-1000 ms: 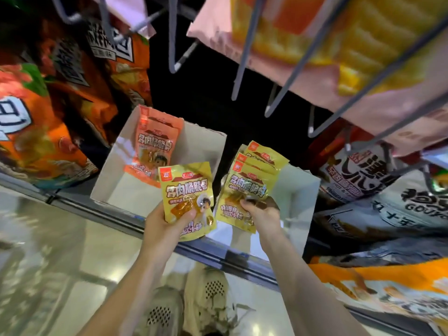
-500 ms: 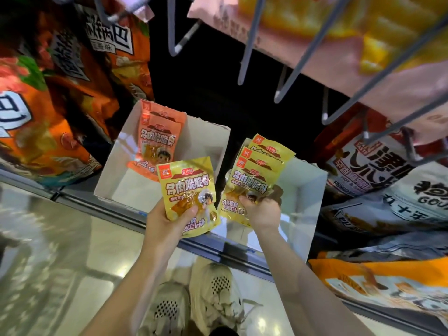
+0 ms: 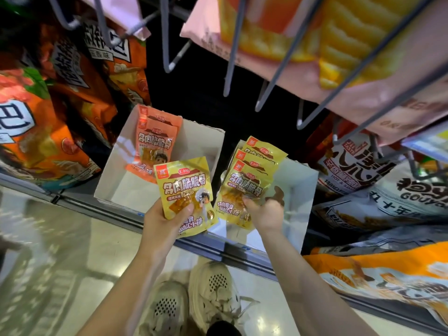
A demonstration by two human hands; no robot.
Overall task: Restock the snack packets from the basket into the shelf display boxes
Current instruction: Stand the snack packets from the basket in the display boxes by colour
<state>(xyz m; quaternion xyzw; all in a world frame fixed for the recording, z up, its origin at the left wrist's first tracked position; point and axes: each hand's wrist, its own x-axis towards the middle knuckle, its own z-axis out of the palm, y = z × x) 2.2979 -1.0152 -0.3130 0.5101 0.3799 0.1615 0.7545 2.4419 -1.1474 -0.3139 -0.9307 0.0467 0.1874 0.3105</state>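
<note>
A yellow packet (image 3: pixel 186 194) is gripped by the left hand (image 3: pixel 164 221) in front of the left box (image 3: pixel 109 187), where orange packets (image 3: pixel 155 141) stand. The front of a yellow stack (image 3: pixel 247 180) in the right box (image 3: pixel 308 190) is pinched by the right hand (image 3: pixel 265 213).

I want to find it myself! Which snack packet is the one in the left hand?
Look at the two white display boxes on the shelf edge. In front of the left display box, which holds orange packets, the left hand holds one yellow packet. It is alone, while the right hand grips a fanned stack of yellow packets.
</note>
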